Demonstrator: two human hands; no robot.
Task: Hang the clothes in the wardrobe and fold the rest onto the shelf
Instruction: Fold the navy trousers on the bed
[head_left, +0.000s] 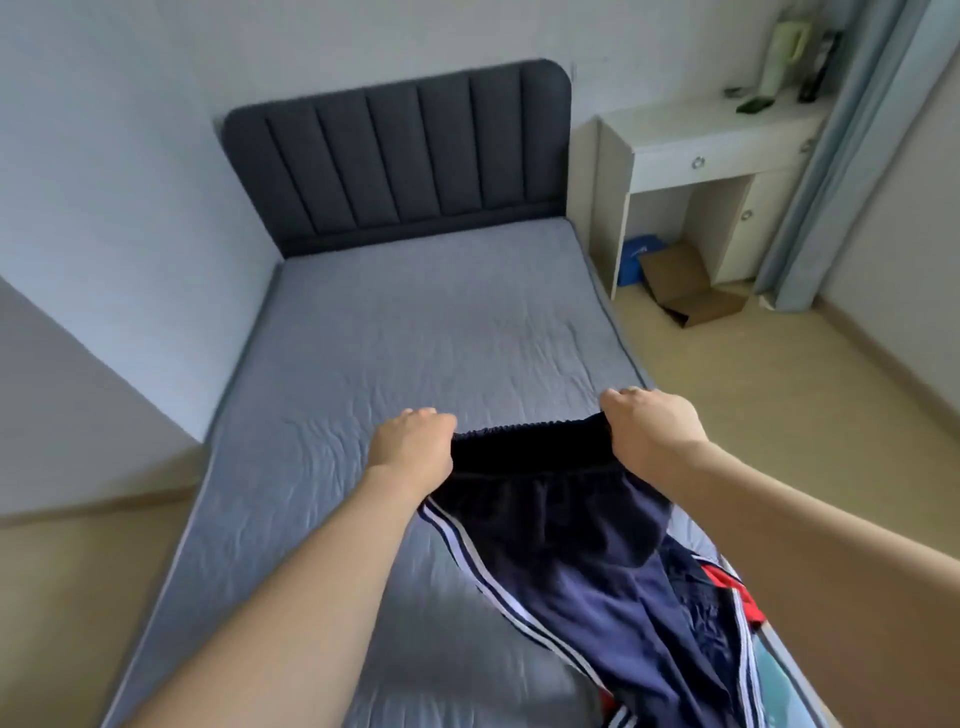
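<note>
You stand at the foot of the bed (395, 332), its quilted grey-blue mattress cover lightly wrinkled and running away from you to a dark padded headboard (400, 156) with vertical channels. Over the bed's near right corner you hold up a pair of navy track trousers (587, 551) by the waistband (524, 447), which stretches crosswise between your fists while the legs trail back toward you and to the right, so the garment's long axis runs from the grip down to the mattress edge. The cloth looks thin, smooth and limp, with white side stripes and a gathered elastic top. Your left hand (413, 449) grips the waistband's left end; your right hand (652, 428) grips the right end, slightly farther up the bed. Both are level enough, judging by the taut band, to lay the trousers flat for folding. Under the trailing legs, at the bed's near right edge, red cloth (727, 587) shows; what it is cannot be told.
</note>
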